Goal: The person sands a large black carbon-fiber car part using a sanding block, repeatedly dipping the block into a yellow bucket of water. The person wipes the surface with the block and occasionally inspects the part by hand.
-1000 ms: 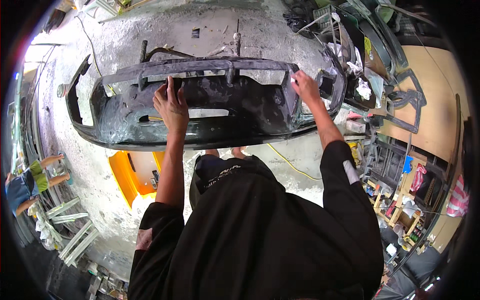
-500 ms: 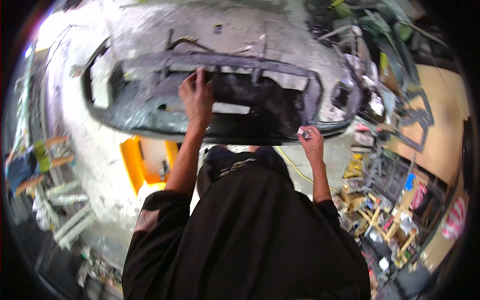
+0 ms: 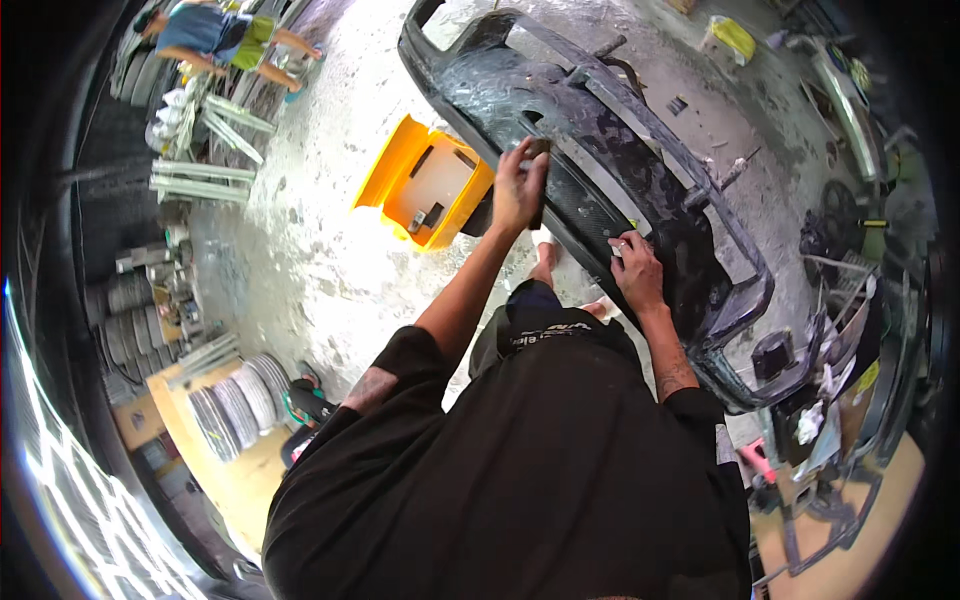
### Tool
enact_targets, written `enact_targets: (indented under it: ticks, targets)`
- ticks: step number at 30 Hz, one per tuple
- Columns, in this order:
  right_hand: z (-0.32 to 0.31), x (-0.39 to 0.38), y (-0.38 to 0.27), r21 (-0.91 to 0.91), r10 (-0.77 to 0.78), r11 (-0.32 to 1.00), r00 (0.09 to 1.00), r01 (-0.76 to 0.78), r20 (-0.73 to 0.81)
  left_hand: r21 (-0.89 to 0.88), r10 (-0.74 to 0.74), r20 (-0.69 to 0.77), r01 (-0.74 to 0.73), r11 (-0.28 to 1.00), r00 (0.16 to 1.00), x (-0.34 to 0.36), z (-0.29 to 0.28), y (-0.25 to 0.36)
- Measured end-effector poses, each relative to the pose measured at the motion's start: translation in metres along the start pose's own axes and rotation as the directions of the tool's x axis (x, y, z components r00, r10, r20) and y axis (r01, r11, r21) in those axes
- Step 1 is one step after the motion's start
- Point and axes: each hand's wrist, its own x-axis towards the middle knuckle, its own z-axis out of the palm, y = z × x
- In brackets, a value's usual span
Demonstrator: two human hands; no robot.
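A large black car bumper [image 3: 590, 205], patched with grey, runs slantwise from the upper left to the lower right in front of me. My left hand [image 3: 518, 190] is at its near edge, fingers closed round a dark block [image 3: 540, 150]; whether the block touches the bumper is hard to tell. Further right, my right hand [image 3: 638, 272] rests against the textured black strip of the bumper. Its fingers are bent round a small whitish piece [image 3: 617, 247], mostly hidden by them.
Left of the bumper stands a yellow tub [image 3: 385, 165] with small dark items inside. Another person [image 3: 215, 40] is at the upper left, near stacked pale bars [image 3: 205, 180]. A wooden table [image 3: 235, 480] lies lower left; parts and scrap [image 3: 820, 400] crowd the right.
My view has turned, so the bumper now slants. My left hand has moved from the bumper's upper bar to its near edge; my right hand from the right end towards the middle.
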Motion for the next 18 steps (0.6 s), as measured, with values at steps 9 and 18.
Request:
enact_targets:
  ticks: [9, 18]
  targets:
    - [0.006, 0.01, -0.07, 0.228, 0.06, 0.972, 0.998, -0.055, -0.015, 0.167, -0.084, -0.373, 0.156, 0.973, 0.924, -0.018, -0.031, -0.052]
    - [0.097, 0.114, -0.199, 0.283, 0.005, 0.959, 0.992, 0.032, -0.129, 0.001, -0.117, 0.056, 0.117, 0.993, 0.992, -0.031, -0.183, -0.187]
